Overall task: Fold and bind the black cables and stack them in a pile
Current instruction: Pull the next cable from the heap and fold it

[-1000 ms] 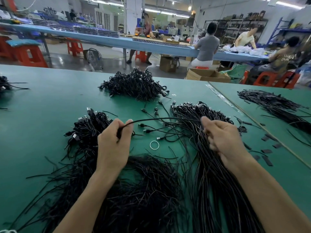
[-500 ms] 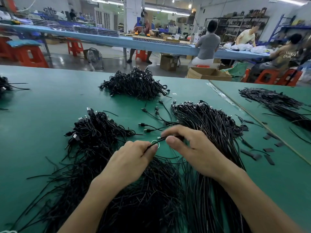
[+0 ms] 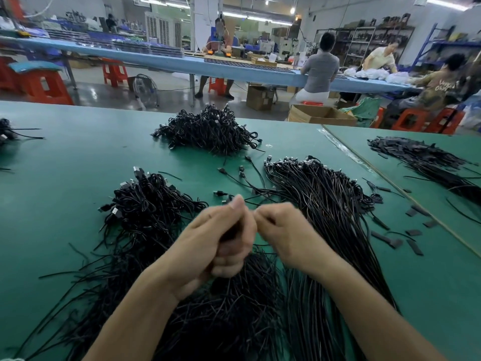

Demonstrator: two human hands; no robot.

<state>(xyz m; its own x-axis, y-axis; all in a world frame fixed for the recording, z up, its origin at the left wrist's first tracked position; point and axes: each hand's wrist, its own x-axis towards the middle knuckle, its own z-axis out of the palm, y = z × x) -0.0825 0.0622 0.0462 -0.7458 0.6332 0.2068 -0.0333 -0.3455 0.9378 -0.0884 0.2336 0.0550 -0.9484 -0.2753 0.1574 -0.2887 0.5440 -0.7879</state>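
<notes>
Head view: green matte worktop [image 3: 65, 157]. Long sheaf of loose straight black cables [image 3: 320, 194] runs near-to-far on the right. Heap of folded, bound black cables [image 3: 145, 201] sits forward-left, nearer left hand [image 3: 221, 241], which is fisted round 1 folded black cable [image 3: 230, 231]. Right hand [image 3: 286, 230] pinches at the left thumb tip; contents can't tell. 1 s ago the hands were apart with the cable stretched between; now touching, white ring hidden.

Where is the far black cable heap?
Head view, centre: the black cable heap lies near the green table's far edge, beyond the left hand and right hand.
</notes>
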